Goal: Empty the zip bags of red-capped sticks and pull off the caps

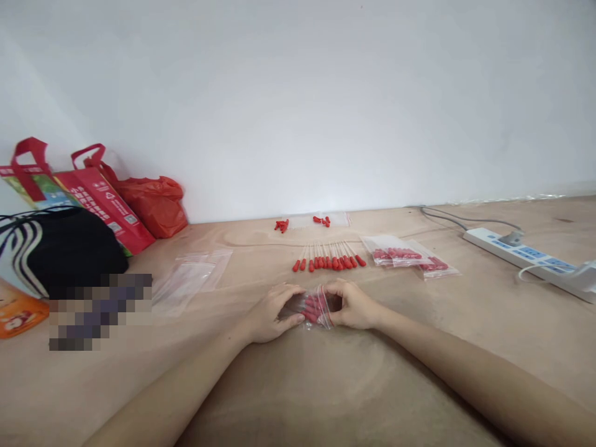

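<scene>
Between my hands is a small clear zip bag (316, 309) with several red bulb-shaped pieces inside. My left hand (277, 312) grips its left side between thumb and fingers. On the right side, my right hand (350, 304) pinches the bag near its zip strip. Just beyond them lies a row of thin pale sticks with red bulb ends (333, 262), like droppers, their red ends toward me. Filled zip bags (395, 253) with red-ended pieces lie to the right of the row. Off to the left are flat clear zip bags (193, 276).
Loose red pieces (282, 225) lie near the wall. A white power strip (526, 254) with plugs and cables is at the right. Red shopping bags (107, 205), a red plastic bag (156, 205) and a black-and-white striped item (79, 251) crowd the left, beside a blurred patch.
</scene>
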The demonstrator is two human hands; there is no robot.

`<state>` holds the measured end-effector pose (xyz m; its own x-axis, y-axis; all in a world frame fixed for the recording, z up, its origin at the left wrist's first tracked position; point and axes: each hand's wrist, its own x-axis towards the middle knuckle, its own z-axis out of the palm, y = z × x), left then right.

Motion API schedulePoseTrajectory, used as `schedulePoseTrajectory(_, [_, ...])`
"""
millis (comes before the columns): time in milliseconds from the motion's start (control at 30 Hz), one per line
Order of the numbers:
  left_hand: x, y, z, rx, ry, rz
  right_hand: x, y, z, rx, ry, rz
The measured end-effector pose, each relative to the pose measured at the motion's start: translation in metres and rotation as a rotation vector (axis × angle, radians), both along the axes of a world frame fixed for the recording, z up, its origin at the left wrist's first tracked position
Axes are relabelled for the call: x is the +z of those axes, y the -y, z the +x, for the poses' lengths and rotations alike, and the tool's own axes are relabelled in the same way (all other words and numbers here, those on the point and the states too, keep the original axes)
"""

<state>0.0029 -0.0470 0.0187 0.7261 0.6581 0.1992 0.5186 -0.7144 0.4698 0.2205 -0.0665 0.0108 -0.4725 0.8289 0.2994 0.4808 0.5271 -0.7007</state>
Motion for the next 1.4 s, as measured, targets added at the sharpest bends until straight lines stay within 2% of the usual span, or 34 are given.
schedulePoseTrajectory(67, [0.0, 0.0, -0.001, 0.008, 0.001, -0.007, -0.002, 0.0, 0.0, 0.002, -0.054, -0.023])
schedulePoseTrajectory(300, [-0.005, -0.002, -0.003, 0.029, -0.006, -0.002, -0.017, -0.006, 0.012, -0.084, -0.295, -0.255])
schedulePoseTrajectory(500, [-0.004, -0.003, -0.003, 0.032, -0.037, 0.016, -0.014, -0.006, 0.018, 0.003, -0.539, -0.496])
schedulePoseTrajectory(667, [-0.004, -0.003, -0.003, 0.028, -0.031, 0.023, -0.009, -0.01, 0.023, -0.098, -0.532, -0.545])
schedulePoseTrajectory(800, [-0.005, -0.003, -0.004, 0.026, -0.02, 0.011, 0.008, -0.016, 0.05, -0.133, -0.451, -0.538])
schedulePoseTrajectory(900, [-0.005, -0.002, -0.006, 0.03, -0.009, -0.016, 0.024, -0.019, 0.075, -0.218, -0.408, -0.456])
schedulePoseTrajectory(967, [-0.004, -0.002, -0.006, 0.043, 0.018, -0.048, 0.032, -0.022, 0.085, -0.296, -0.464, -0.372])
schedulePoseTrajectory(1067, [-0.003, -0.007, -0.002, 0.113, 0.177, -0.087, 0.036, -0.028, 0.08, -0.383, -0.564, -0.206])
schedulePoseTrajectory(1133, [0.0, -0.013, 0.005, 0.24, 0.344, -0.148, 0.035, -0.034, 0.067, -0.383, -0.559, -0.07])
schedulePoseTrajectory(1200, [0.004, -0.021, 0.014, 0.391, 0.512, -0.354, 0.032, -0.04, 0.048, -0.36, -0.485, 0.116])
schedulePoseTrajectory(1267, [0.01, -0.03, 0.023, 0.475, 0.625, -0.612, 0.027, -0.044, 0.025, -0.348, -0.329, 0.367])
schedulePoseTrajectory(1333, [0.014, -0.038, 0.032, 0.487, 0.731, -0.868, 0.022, -0.046, 0.003, -0.281, -0.117, 0.565])
schedulePoseTrajectory(1400, [0.018, -0.045, 0.038, 0.479, 0.817, -1.043, 0.016, -0.045, -0.017, -0.173, 0.118, 0.688])
